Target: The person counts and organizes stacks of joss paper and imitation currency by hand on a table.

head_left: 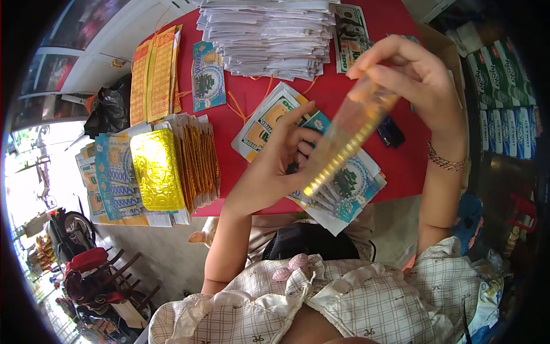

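Red table [235,198], grey floor [172,246], motorbike [86,275] left. Clear packet [355,135] over papers [344,189], long axis near-left to far-right. Right hand [421,74] pinches far end; left hand [275,163] curled, grip unclear.

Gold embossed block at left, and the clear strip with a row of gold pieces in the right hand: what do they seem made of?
Gold embossed block: probably metallic foil or film, from its mirror-bright highlights; the core is hidden.
Clear strip: likely thin, glossy plastic, being see-through and shiny.
Gold pieces: foil or metallic-coated plastic, judging by their gleam; blur leaves it open.
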Demonstrator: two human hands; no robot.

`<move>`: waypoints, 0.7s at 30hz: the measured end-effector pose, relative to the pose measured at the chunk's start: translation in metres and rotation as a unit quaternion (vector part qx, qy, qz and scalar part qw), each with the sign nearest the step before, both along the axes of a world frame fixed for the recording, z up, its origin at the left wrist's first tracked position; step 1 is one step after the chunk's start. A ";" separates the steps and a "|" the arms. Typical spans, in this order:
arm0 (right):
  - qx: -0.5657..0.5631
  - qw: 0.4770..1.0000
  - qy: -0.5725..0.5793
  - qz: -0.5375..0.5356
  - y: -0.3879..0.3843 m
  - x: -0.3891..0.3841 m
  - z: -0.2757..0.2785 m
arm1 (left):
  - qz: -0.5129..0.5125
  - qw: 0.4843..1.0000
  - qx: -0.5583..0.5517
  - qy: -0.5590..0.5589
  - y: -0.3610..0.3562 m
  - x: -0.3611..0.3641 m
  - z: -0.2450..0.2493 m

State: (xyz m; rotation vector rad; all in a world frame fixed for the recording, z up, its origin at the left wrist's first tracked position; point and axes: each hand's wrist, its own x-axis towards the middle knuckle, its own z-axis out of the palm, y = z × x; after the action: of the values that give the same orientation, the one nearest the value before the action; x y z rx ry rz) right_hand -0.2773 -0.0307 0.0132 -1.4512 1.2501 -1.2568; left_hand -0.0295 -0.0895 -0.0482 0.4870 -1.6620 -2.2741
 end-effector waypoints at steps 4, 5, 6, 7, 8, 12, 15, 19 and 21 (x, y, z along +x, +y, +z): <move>0.049 0.996 -0.063 -0.034 -0.002 0.005 -0.007 | -0.013 0.999 -0.033 -0.006 0.000 0.001 0.001; 0.008 0.995 -0.095 0.007 -0.003 0.003 -0.012 | 0.012 1.000 -0.021 0.015 0.005 0.002 -0.002; 0.008 0.995 -0.096 0.005 -0.004 0.000 -0.013 | 0.011 1.000 -0.021 0.013 0.003 0.002 -0.001; 0.009 0.998 -0.056 0.027 -0.003 -0.004 -0.012 | 0.013 0.999 -0.026 -0.038 0.001 0.001 0.001; 0.011 0.999 -0.016 0.048 -0.001 -0.007 -0.010 | 0.015 0.995 -0.031 -0.090 0.000 0.001 0.003; 0.015 0.998 0.005 0.058 0.003 -0.007 -0.009 | 0.008 0.994 -0.042 -0.096 0.002 0.002 0.006; -0.068 0.988 0.093 0.099 0.004 -0.013 -0.013 | 0.017 0.993 -0.063 -0.101 0.004 0.002 0.007; -0.043 0.989 0.118 0.078 0.006 -0.005 -0.004 | 0.027 0.993 -0.057 -0.101 0.005 0.001 0.007; -0.058 0.987 0.141 0.054 0.004 -0.002 -0.001 | 0.034 0.993 -0.058 -0.101 0.005 0.001 0.006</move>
State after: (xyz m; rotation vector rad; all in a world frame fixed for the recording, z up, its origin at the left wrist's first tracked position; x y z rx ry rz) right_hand -0.2790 -0.0262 0.0118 -1.8054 1.2791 -1.0932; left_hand -0.0280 -0.0845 -0.0420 0.7554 -1.8286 -2.1247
